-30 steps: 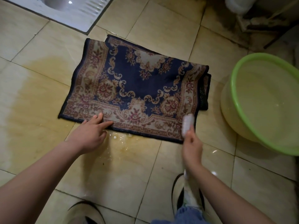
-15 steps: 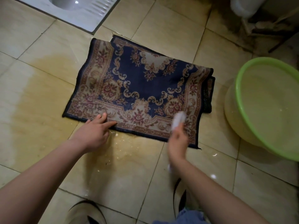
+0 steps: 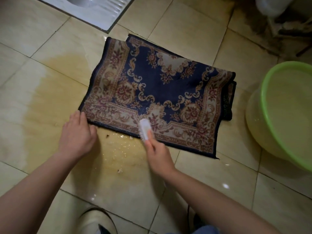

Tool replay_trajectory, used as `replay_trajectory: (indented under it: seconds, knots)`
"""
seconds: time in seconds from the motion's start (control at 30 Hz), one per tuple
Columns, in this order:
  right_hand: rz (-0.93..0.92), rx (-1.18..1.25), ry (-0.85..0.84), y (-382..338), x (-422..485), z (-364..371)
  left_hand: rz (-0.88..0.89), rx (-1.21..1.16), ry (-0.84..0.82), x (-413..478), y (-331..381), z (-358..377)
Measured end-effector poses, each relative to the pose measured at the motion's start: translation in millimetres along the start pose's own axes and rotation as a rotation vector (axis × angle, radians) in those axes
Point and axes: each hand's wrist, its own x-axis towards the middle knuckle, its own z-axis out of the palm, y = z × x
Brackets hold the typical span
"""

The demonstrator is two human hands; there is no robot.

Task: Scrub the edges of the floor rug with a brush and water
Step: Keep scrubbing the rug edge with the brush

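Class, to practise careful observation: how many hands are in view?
2. The left hand touches the rug at its near left corner; the right hand grips the white brush on the near edge. None hidden.

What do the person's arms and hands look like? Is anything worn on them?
Both the left hand and the right hand are bare: no gloves, and no ring, watch or bracelet shows. The left forearm and right forearm are bare too, with no sleeve in view.

Nothing I can read, no text, label, brand or number, none on the rug (image 3: 162, 85) at 12 o'clock, none on the brush (image 3: 144, 127) in my right hand (image 3: 158, 156), none on the green basin (image 3: 265, 102) at 3 o'clock.
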Motion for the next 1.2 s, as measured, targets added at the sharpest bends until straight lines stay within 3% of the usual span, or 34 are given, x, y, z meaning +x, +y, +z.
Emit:
replay_trajectory:
  seconds: [0.03,0.1,0.23,0.27,0.37,0.43,0.53,0.6,0.63,0.77,0.83,0.9,0.97,1.03,1.07,1.13,1.2]
  knots:
    - [-0.027,-0.024,-0.072,-5,-3,-3,0.004,0.010,-0.004,1,-2,1]
    - [-0.073,-0.044,-0.027,-9,8,-30,0.024,0.034,-0.001,1,-5,3]
    - [0.051,-0.142,0.362,-1,32,-59,0.032,0.059,-0.018,-3,-10,6]
    - [0.040,-0.163,0.319,-1,29,-44,0.037,0.069,-0.023,-2,-10,6]
    - [-0.070,-0.103,-0.108,-14,5,9,0.033,0.083,-0.023,0,-8,1]
    - [-0.112,-0.097,-0.206,-23,2,6,0.039,0.095,-0.031,0,-9,-2]
    - [-0.077,0.022,0.044,-26,23,-38,0.060,0.105,-0.044,-1,-13,-3]
    - [-0.017,-0.010,0.255,-22,38,-49,0.067,0.105,-0.054,-2,-12,-3]
    - [-0.010,-0.060,0.266,-21,38,-41,0.068,0.105,-0.061,-2,-11,-3]
    - [-0.153,-0.125,-0.196,-28,14,26,0.067,0.119,-0.068,-2,-12,-7]
    - [-0.207,-0.145,-0.295,-37,7,30,0.085,0.127,-0.073,-2,-15,-8]
    - [-0.212,-0.069,-0.221,-43,21,10,0.103,0.112,-0.070,-1,-20,-8]
    - [-0.148,-0.017,0.010,-47,43,-16,0.107,0.094,-0.074,0,-22,-8]
    - [-0.093,-0.128,0.208,-46,56,-21,0.113,0.089,-0.080,3,-22,-9]
    - [-0.101,-0.239,0.199,-47,56,-12,0.118,0.085,-0.081,4,-22,-9]
    - [-0.195,-0.401,-0.042,-44,42,19,0.130,0.079,-0.083,6,-23,-12]
    - [-0.247,-0.305,-0.302,-52,23,39,0.147,0.082,-0.090,7,-25,-15]
